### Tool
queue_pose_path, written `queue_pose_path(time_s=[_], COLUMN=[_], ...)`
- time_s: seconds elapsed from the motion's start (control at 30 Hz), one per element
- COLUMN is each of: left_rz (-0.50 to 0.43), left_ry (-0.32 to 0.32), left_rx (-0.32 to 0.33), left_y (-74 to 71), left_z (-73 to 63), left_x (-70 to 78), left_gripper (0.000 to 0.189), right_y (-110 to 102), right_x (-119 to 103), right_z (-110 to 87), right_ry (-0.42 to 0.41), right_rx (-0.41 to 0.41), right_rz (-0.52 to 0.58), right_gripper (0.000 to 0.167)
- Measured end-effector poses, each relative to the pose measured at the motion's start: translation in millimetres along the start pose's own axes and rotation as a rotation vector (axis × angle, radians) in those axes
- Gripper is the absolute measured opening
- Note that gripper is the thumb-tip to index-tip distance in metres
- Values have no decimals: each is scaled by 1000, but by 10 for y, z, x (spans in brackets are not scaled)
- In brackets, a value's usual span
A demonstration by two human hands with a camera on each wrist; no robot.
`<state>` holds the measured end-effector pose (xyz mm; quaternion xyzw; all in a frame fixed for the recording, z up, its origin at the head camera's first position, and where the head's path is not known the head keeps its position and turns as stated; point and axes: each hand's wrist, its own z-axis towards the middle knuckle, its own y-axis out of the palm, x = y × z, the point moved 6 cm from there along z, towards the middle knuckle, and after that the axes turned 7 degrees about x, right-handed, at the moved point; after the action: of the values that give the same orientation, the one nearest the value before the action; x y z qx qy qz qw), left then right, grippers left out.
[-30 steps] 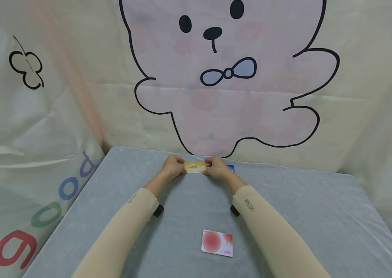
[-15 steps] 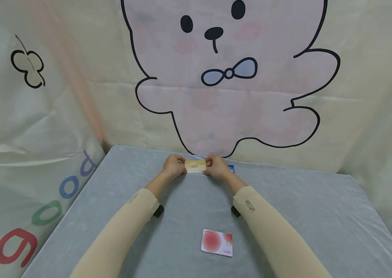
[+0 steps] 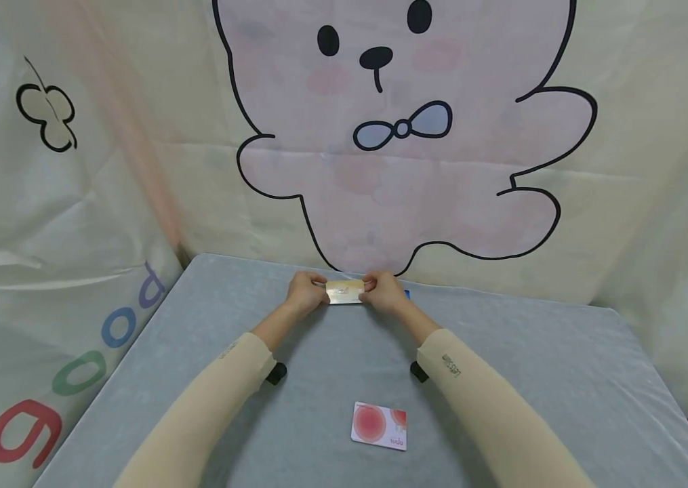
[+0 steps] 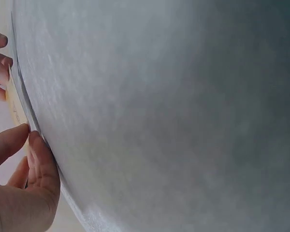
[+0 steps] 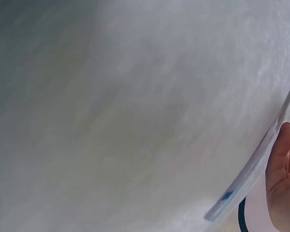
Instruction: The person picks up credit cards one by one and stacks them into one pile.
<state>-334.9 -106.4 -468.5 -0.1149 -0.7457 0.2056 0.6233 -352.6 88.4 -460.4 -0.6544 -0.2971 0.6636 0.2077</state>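
Near the far edge of the table, a cream-and-yellow card (image 3: 345, 291) is held between both hands, its face catching the light. My left hand (image 3: 305, 293) pinches its left end between thumb and fingers. The opposite end is gripped by the right hand (image 3: 383, 293). In the left wrist view the card (image 4: 17, 108) shows as a thin slanted strip between the fingertips of both hands. Mostly hidden behind the right hand, a blue card (image 3: 407, 294) lies on the cloth.
A white card with pink-red circles (image 3: 379, 425) lies on the grey tablecloth (image 3: 319, 379), between the forearms. Directly behind the table hangs a cream curtain (image 3: 466, 217) printed with a bear; another curtain (image 3: 87, 224) with coloured letters borders the left side.
Both hands keep their grip and have shifted very slightly right. The card's face has tilted, turning from yellow to a paler shine. Less of the blue card shows now.
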Motion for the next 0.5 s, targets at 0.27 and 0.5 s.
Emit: queue_pose_path(time_s=[0.27, 0.5], left_rz=[-91, -175], left_ry=[-28, -16], left_rx=[-46, -102], left_y=[67, 145], left_z=[-30, -114], left_x=[-30, -36], left_gripper=[48, 46], right_y=[-119, -188], right_x=[12, 67], right_z=[-116, -236], right_ry=[12, 17], right_rx=[-29, -40], right_rz=[127, 176], right_gripper=[38, 37])
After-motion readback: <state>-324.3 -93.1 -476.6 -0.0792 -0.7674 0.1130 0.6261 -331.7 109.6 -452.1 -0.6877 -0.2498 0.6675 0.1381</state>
